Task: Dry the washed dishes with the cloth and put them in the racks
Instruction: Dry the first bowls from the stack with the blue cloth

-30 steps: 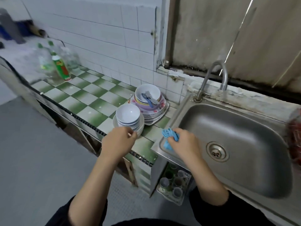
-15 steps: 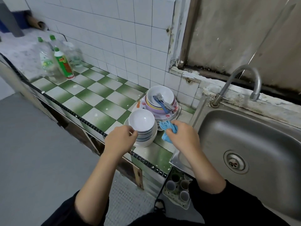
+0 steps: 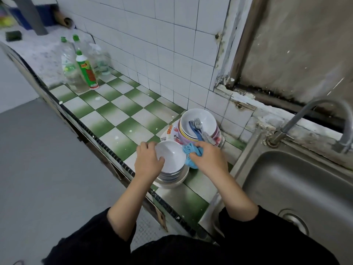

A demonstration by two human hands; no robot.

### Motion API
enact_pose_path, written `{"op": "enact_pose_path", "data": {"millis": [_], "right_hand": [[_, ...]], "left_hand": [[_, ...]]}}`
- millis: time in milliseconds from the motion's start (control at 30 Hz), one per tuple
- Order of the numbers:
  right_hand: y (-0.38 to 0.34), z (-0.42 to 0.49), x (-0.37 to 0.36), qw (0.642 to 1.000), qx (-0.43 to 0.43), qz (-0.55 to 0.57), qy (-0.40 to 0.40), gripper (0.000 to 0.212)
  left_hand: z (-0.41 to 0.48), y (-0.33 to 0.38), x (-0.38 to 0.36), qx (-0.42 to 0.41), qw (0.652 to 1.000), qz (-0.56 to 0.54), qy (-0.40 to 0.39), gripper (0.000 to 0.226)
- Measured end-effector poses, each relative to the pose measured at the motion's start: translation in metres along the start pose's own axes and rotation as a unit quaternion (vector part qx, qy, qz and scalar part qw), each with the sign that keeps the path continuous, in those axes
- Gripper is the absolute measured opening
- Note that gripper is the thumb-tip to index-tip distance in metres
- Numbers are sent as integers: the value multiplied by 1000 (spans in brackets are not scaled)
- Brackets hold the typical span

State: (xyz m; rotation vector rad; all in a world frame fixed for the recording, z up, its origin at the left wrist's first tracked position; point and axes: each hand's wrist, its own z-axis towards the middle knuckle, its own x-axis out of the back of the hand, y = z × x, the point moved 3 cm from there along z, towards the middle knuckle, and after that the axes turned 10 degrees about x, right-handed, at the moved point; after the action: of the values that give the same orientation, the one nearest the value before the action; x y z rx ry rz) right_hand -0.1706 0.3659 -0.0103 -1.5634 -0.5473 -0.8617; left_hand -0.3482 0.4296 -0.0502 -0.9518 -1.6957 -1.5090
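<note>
Green-and-white checked counter (image 3: 122,115) under me, steel sink (image 3: 298,180) at right. Pile of plates (image 3: 172,132) by wall, big bowl (image 3: 202,119) on top. Stack of small bowls (image 3: 172,176) at counter edge, just in front of plates. My left hand (image 3: 148,161) grips top bowl (image 3: 172,159) by near rim, thumb inside. My right hand (image 3: 210,159) bunched round blue cloth (image 3: 189,151), cloth against bowl's right rim. Forks (image 3: 198,125) lying in big bowl.

Glossy white bowls (image 3: 172,159), soft blue cloth (image 3: 191,153), brushed metal sink (image 3: 298,180), perhaps glazed countertop tiles (image 3: 122,119)
</note>
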Motion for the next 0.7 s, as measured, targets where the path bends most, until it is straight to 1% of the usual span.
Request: {"op": "enact_pose_path", "data": {"millis": [100,167,233,367,500,567,667,700], "right_hand": [[3,7,-10,999,-22,16,-24,37],[4,9,-18,998,-32,36,-35,36],[4,11,-26,996,-45,67,-41,34],[3,13,-36,987,-79,138,-25,32],[3,11,-39,972,-119,200,-8,33],[1,9,-41,964,-133,232,-1,28],[1,9,-40,950,-140,279,32,9],[1,10,-38,945,-142,292,42,6]], "left_hand": [[13,1,-8,26,999,10,-29,57],[19,1,-11,33,998,25,-47,53],[22,0,-12,30,998,42,-48,48],[27,1,-4,16,999,38,-28,47],[33,5,8,4,998,43,-46,44],[35,6,13,17,997,29,-74,41],[39,6,17,51,991,7,-127,33],[41,6,18,61,988,-7,-142,32]]}}
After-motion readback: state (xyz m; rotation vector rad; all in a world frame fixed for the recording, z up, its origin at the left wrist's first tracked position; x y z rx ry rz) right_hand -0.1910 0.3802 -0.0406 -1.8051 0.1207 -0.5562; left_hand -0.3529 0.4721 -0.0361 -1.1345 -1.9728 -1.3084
